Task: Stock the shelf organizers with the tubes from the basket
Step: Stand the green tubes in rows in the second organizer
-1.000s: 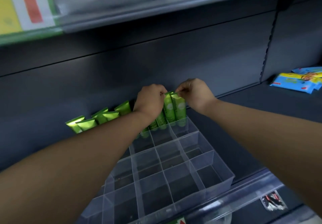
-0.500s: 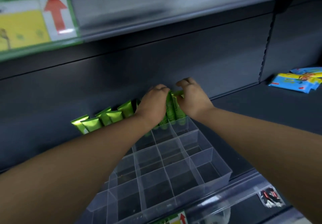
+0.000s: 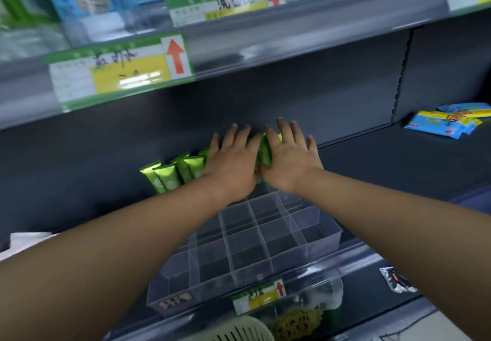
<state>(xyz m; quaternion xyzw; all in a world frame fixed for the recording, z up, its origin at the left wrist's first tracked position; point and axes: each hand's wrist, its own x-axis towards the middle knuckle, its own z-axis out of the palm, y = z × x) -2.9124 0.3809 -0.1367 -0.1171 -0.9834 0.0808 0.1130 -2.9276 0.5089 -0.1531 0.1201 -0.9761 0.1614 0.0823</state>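
On the shelf, left hand and right hand apparently flank the tubes.

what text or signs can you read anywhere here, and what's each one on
No word or number reads clearly.
Upper tag, on the shelf rail: red up arrow; handwriting blurred.
Top tags: red up arrow; handwriting blurred.
Lower tag, on the front rail: red up arrow; text too small.
Tubes: print too small.
Blue packs: print blurred.
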